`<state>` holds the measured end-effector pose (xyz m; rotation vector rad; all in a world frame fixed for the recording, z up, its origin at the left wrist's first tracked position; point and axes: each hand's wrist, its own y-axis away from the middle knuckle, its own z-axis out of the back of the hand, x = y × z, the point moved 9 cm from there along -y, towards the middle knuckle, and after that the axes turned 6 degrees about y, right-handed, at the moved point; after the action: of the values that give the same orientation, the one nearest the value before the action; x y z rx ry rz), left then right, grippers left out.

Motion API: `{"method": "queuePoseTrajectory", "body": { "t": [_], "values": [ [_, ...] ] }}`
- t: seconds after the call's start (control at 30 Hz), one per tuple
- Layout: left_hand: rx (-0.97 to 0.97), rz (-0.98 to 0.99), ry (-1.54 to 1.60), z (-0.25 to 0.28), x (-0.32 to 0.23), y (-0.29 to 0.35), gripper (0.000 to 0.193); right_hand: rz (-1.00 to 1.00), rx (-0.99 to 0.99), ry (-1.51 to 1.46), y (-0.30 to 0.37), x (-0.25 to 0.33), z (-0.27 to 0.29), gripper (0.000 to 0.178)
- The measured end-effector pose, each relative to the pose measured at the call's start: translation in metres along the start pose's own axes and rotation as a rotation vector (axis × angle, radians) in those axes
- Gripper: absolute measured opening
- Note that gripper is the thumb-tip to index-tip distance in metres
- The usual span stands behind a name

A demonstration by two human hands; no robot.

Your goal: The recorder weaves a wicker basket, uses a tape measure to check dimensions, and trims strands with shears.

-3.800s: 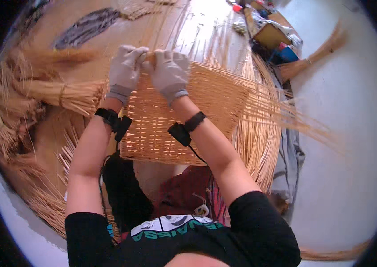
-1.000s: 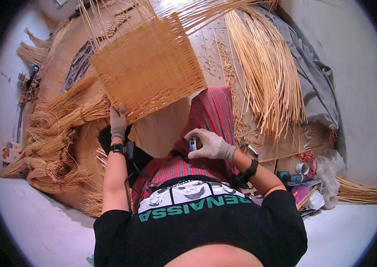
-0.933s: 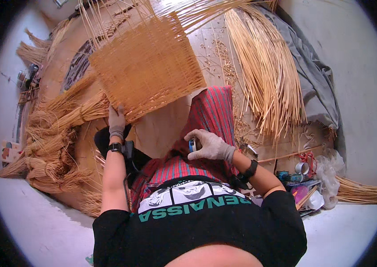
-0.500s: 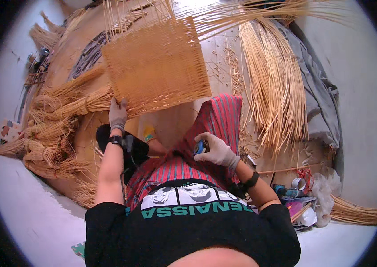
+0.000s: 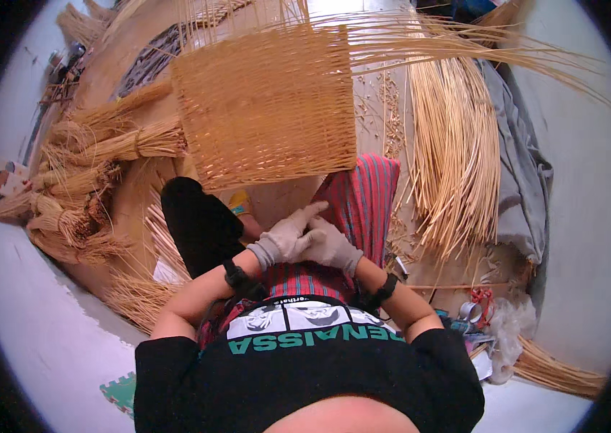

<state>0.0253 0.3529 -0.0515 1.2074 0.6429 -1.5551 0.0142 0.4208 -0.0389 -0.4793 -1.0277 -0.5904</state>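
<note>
Over my lap my two gloved hands meet. My left hand (image 5: pixel 285 238) reaches across with its fingers closed together against the right hand, and whatever it grips is hidden. My right hand (image 5: pixel 333 247) is closed too, its fingers tucked behind the left; any thing between the hands is out of sight. Just beyond them a woven rattan panel (image 5: pixel 265 108) leans tilted across my knees, touched by neither hand. Long loose strands (image 5: pixel 457 36) stick out from its far and right edges. A red striped cloth (image 5: pixel 370 191) covers my lap and right knee.
Bundled rattan (image 5: pixel 67 213) lies along the left. Long pale canes (image 5: pixel 457 151) are spread on the right, beside a grey cloth (image 5: pixel 518 173). Scraps (image 5: pixel 392 115) litter the floor. Near my right elbow are a tape roll (image 5: pixel 470 312) and a plastic bag (image 5: pixel 511 335).
My left hand has let go of the panel's near left corner and come to my right hand. The round blue thing in my right hand is now hidden. The panel has shifted slightly right.
</note>
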Motion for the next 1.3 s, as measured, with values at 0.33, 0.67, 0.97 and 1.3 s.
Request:
{"method": "queuePoseTrajectory", "body": {
  "t": [0.33,0.67,0.97,1.3],
  "values": [
    [0.064,0.200,-0.262,0.012,0.029,-0.007,0.025,-0.165,-0.587,-0.825,0.057,-0.152,0.189,0.007],
    [-0.390,0.196,0.165,0.094,0.080,0.012,0.021,-1.316,0.388,0.224,0.279,-0.472,-0.043,0.059],
    [-1.125,0.085,0.245,0.168,0.088,0.053,0.029,-1.512,0.191,0.633,0.315,-0.510,-0.045,0.031],
    [-0.807,0.290,0.505,0.143,0.066,0.009,0.034,-1.475,-0.193,0.256,0.347,-0.500,-0.049,0.051]
  ]
}}
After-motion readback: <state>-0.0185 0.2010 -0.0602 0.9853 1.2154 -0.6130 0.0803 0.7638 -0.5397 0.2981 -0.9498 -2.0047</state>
